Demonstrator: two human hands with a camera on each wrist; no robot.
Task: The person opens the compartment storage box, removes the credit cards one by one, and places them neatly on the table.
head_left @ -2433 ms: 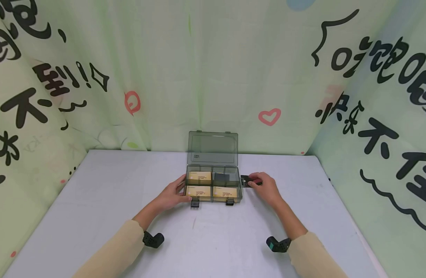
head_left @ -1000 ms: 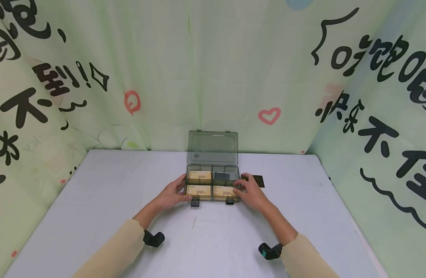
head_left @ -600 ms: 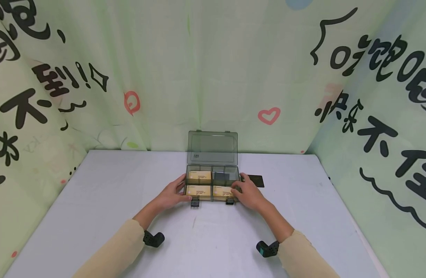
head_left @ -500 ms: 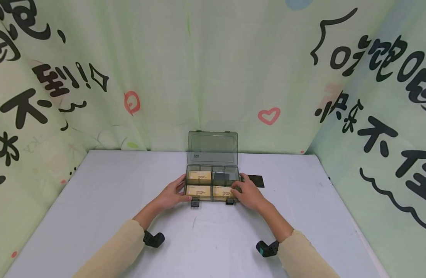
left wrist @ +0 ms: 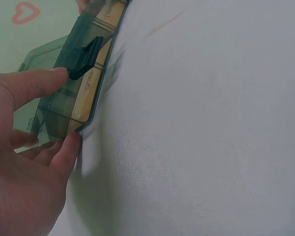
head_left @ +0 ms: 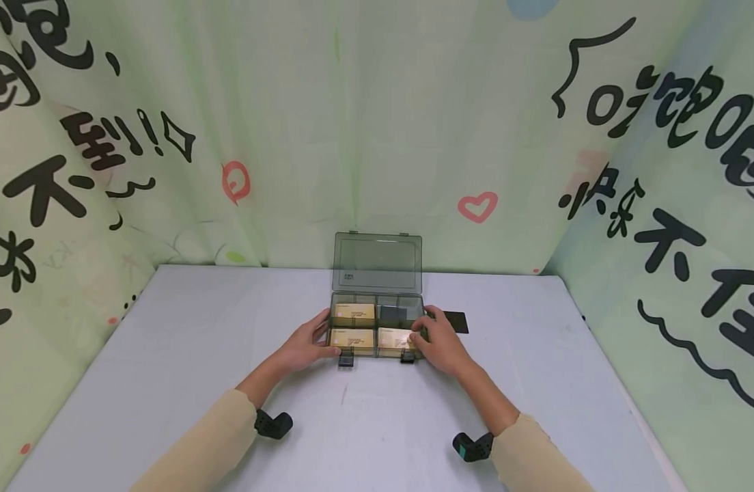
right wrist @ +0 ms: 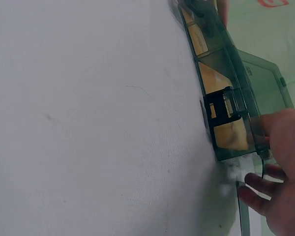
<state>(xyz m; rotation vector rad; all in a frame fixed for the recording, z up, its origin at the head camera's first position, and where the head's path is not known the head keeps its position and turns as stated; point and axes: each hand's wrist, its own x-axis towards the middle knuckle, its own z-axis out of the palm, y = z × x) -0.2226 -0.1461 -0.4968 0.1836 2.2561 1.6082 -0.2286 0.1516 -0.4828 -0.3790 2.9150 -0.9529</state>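
My left hand [head_left: 303, 345] curls its fingers [left wrist: 34, 81] round the left end of the smoky box [head_left: 377, 328], mid-desk [head_left: 168, 355], lid [head_left: 377, 262] upright. My right hand [head_left: 438, 342] grips the right end, covering that corner. Tan cards [head_left: 352, 313] fill three compartments; a dark one sits back right. A black card [head_left: 453, 321] lies just beside my right hand, which earlier was on it. The wrist views cut off the far compartments.

A pale grey table [head_left: 168, 355] stands before green printed curtains [head_left: 291, 123].
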